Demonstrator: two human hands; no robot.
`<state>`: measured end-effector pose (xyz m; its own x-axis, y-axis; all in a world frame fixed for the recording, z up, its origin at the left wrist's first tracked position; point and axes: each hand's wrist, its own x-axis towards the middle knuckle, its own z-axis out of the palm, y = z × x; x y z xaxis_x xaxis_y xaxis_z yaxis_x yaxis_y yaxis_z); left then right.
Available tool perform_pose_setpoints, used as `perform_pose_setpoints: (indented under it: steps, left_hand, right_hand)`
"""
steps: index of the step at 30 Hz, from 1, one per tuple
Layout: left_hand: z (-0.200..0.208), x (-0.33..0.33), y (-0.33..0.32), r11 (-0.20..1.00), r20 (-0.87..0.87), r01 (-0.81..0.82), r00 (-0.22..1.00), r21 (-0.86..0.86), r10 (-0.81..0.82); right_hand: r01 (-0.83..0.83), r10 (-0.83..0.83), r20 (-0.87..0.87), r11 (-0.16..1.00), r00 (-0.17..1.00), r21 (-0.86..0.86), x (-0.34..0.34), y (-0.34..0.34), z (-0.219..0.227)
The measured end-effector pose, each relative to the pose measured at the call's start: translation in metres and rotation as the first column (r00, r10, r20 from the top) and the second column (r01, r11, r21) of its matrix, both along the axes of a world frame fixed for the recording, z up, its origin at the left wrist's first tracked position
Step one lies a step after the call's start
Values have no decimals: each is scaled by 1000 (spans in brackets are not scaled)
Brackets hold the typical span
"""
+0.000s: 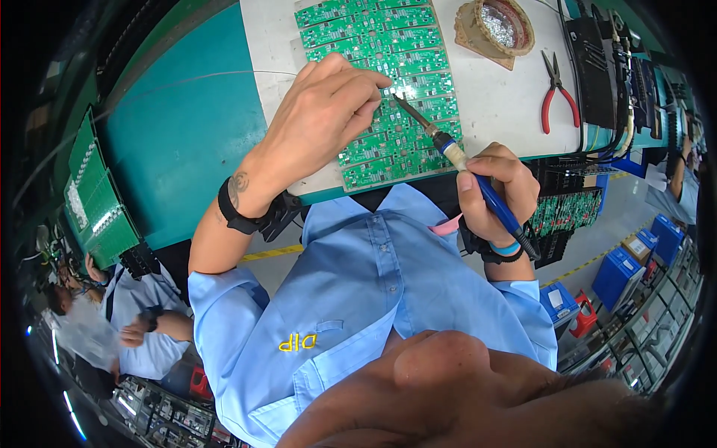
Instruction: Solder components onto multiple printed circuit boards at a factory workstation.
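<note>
My right hand (508, 187) grips a soldering iron (451, 151) by its blue handle. The iron slants up and left, its dark tip at a green circuit board panel (407, 160) packed with small components. Over the panel's left side reaches my left hand (321, 112), fingers pinched close to the iron's tip. A thin solder wire (224, 73) runs in from the left to this hand and is pinched in its fingers. Whether the wire touches the tip is too small to tell. The panel lies on a white sheet (485, 97) on the bench.
A round tub (493, 30) of silvery bits stands at the back right, near red-handled pliers (553, 97). Black equipment with cables (597, 71) lines the right. Upright green boards (93, 190) stand left of the teal mat (187, 127). Another person (149, 321) is at the lower left.
</note>
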<state>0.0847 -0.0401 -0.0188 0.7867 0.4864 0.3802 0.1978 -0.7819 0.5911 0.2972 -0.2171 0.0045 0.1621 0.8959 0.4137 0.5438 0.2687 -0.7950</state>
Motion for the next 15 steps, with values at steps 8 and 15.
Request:
perform_pose_setpoints:
  steps: [8, 15]
  left_hand:
    - [-1, 1, 0, 1000, 4, 13, 1000, 26, -13]
    - [-2, 1, 0, 999, 8, 17, 1000, 35, -17]
  right_hand:
    - [-15, 15, 18, 1000, 1000, 21, 0, 1, 1]
    - [-23, 22, 30, 1000, 999, 20, 1, 0, 2]
